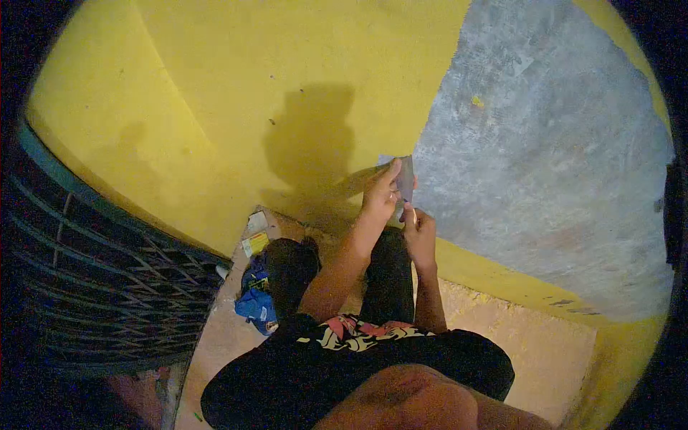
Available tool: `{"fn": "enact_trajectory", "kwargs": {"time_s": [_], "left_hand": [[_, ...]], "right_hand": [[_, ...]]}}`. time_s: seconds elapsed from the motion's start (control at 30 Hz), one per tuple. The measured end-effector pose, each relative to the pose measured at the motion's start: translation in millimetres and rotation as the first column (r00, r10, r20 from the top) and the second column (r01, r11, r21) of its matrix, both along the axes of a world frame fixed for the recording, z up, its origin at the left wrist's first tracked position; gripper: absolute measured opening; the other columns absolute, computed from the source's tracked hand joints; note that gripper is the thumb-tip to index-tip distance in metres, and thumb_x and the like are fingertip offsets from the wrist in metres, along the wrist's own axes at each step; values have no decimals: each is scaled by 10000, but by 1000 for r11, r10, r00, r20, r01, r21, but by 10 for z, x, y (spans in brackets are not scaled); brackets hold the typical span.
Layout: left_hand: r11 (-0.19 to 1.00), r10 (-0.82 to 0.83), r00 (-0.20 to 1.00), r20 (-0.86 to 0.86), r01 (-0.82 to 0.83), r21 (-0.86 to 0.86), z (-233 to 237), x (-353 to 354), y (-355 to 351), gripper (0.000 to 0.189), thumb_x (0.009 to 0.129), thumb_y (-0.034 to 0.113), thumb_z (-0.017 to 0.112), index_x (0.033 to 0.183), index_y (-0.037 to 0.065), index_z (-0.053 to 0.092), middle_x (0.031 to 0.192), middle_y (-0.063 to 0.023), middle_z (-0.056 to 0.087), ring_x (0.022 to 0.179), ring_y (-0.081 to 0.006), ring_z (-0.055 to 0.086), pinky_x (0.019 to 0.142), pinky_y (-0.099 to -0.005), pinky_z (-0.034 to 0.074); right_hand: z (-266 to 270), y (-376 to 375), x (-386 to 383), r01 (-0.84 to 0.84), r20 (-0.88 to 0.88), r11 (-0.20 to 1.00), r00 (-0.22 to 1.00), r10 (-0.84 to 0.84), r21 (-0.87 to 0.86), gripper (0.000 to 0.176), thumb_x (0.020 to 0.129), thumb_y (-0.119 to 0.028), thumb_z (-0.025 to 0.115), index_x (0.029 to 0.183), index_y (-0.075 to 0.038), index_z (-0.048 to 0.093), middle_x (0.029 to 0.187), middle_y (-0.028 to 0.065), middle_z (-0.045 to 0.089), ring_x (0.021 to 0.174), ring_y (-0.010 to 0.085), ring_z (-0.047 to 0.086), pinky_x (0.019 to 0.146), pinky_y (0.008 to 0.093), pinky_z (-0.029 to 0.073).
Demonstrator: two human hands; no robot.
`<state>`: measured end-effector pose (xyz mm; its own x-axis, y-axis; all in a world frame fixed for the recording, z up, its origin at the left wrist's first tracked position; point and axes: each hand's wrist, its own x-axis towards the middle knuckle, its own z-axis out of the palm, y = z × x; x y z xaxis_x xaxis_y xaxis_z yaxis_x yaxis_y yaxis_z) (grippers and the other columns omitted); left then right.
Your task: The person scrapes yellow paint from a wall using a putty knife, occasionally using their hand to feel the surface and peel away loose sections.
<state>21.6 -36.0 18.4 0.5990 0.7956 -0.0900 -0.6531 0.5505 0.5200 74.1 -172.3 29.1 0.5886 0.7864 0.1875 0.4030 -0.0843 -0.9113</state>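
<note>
In front of the wall, my left hand [380, 195] is closed around a grey flat piece [405, 175] that narrows downward, its thumb lying along the front. It looks like a scraper blade, but the kind is not certain. Just below and to the right, my right hand [420, 228] pinches the lower end of the same piece, where something small and dark shows between thumb and finger. My two hands are close together, with fingers partly hidden behind the piece.
A yellow wall [236, 86] carries a large grey patch [545, 143] at right. On the pale ledge [494, 315] by my legs lie a blue plastic packet [256, 307] and a yellow-and-white box [254, 244]. Dark metal latticework [107, 279] stands at left.
</note>
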Motion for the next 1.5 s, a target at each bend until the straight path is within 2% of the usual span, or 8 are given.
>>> {"fn": "enact_trajectory", "kwargs": {"time_s": [0.1, 0.37, 0.5, 0.57, 0.67, 0.87, 1.4, 1.5], "left_hand": [[998, -27, 999, 48, 30, -60, -43, 40, -3, 351, 889, 298, 766, 1119, 66, 640, 1019, -80, 674, 935, -246, 674, 803, -382, 576], [987, 31, 992, 119, -12, -160, -7, 193, -87, 427, 861, 333, 797, 1165, 98, 610, 1063, -77, 633, 1003, -239, 637, 856, -391, 562], [986, 33, 998, 50, -24, -165, -29, 155, -40, 395, 860, 330, 798, 1126, 98, 622, 1031, -71, 647, 966, -230, 646, 833, -401, 574], [992, 36, 999, 38, -31, -122, 17, 124, -48, 367, 868, 320, 791, 1109, 95, 630, 1010, -72, 655, 931, -233, 657, 805, -400, 581], [999, 41, 997, 60, -40, -16, 79, 75, -70, 308, 890, 296, 768, 1078, 86, 643, 969, -76, 670, 865, -241, 677, 759, -401, 591], [999, 26, 1000, -6, -26, 23, 247, 8, -114, 261, 930, 266, 719, 1072, 58, 651, 935, -86, 687, 829, -249, 692, 743, -405, 599], [999, 39, 990, -133, -40, -2, 175, -7, -89, 290, 918, 252, 728, 1077, 26, 641, 923, -98, 682, 787, -252, 701, 707, -403, 608], [1000, -3, 999, -33, 3, 8, 112, 4, -85, 313, 907, 267, 741, 1080, 29, 634, 921, -100, 681, 795, -255, 700, 714, -400, 606]], "right_hand": [[142, -36, 81, -19, 78, 998, 997, 24, -67, 483, 1018, -389, 552, 753, 8, 628, 550, 34, 479, 534, 82, 462, 490, 300, 363], [680, -113, 268, -43, 336, 977, 935, 114, -211, 533, 997, -395, 556, 803, 89, 670, 677, 286, 623, 569, 383, 617, 598, 452, 472], [482, -118, 205, -51, 327, 996, 942, 74, -80, 522, 1001, -393, 563, 813, 81, 670, 604, 219, 597, 522, 279, 578, 554, 411, 447], [433, -145, 118, -58, 127, 997, 990, 63, -42, 502, 1005, -387, 571, 796, 61, 658, 554, 105, 538, 521, 160, 504, 516, 360, 406], [123, -83, 127, 14, 94, 1000, 996, -13, -10, 483, 1010, -384, 577, 755, 22, 636, 555, 5, 448, 543, 86, 417, 486, 311, 337], [67, -68, 69, 0, -77, 999, 997, 3, 38, 486, 1011, -395, 578, 694, -27, 585, 556, -27, 408, 518, 71, 366, 475, 285, 269], [35, -20, -94, 60, -29, 998, 998, -59, 36, 531, 1031, -412, 530, 723, 21, 522, 631, 3, 420, 629, 117, 383, 541, 345, 341], [58, -36, -30, 33, -12, 997, 999, -34, -65, 523, 1028, -403, 537, 727, 25, 528, 632, 16, 426, 629, 117, 386, 542, 350, 342]]}}
